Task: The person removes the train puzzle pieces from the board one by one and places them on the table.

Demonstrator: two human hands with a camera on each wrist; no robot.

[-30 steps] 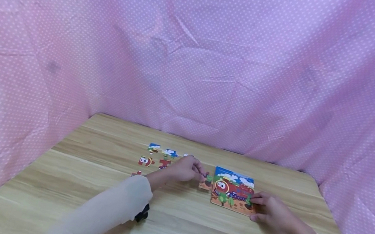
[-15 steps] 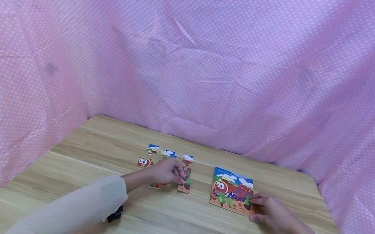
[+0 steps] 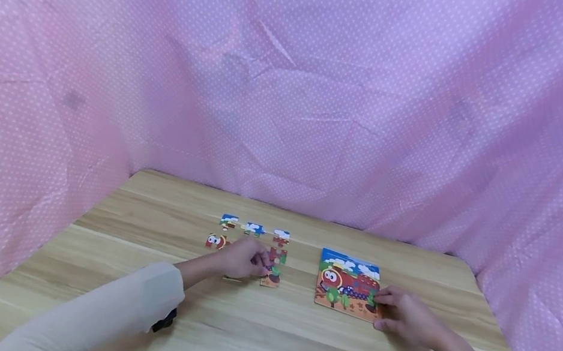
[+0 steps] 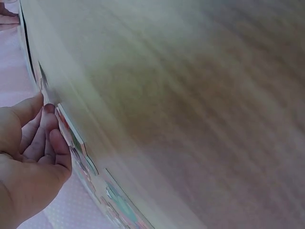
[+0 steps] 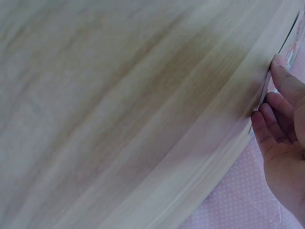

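A jigsaw piece (image 3: 271, 279) with a green plant on orange ground lies at the lower right of a loose group of puzzle pieces. My left hand (image 3: 246, 258) pinches this piece at its left side, covering some pieces behind it; in the left wrist view the thumb and forefinger meet at the piece's edge (image 4: 43, 76). To the right lies a square puzzle board (image 3: 347, 285) with a red train with big eyes, trees and clouds. My right hand (image 3: 410, 319) holds the board by its lower right corner, thumb at the front edge and fingers at the right side.
More pieces lie apart in the group: a sky piece (image 3: 229, 221), a cloud piece (image 3: 254, 229), another cloud piece (image 3: 281, 235) and a train-eyes piece (image 3: 215, 241). The wooden table (image 3: 288, 346) is bounded by a pink dotted cloth (image 3: 288, 128) at the back and sides.
My left hand has moved left from beside the board with the plant piece, bringing it down at the right column of the loose pieces. My right hand stays at the board's corner.
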